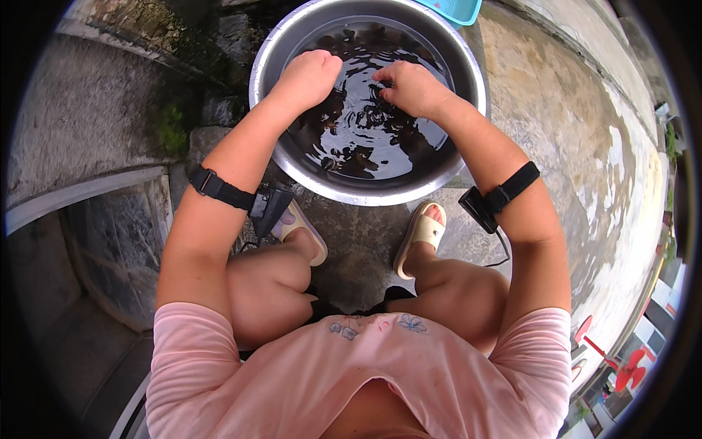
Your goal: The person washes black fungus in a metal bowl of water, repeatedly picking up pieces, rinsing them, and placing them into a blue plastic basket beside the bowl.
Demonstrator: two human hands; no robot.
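A large round metal basin (368, 196) holds water, with many dark brown pieces (359, 159) lying in it; their kind I cannot tell. My left hand (311, 77) is over the left half of the basin, its fingers curled in; whether something small is inside them is hidden. To its right, my right hand (408, 88) hangs over the water with bent fingers, thumb and forefinger apart, and nothing shows between them. Ripples spread on the water between and below the hands.
A turquoise plastic basket (460, 10) stands beyond the basin's upper right rim. My sandalled feet are just below the basin on the concrete floor (356, 263). A low mossy concrete ledge (104, 104) runs at the left. Black devices are strapped to both forearms.
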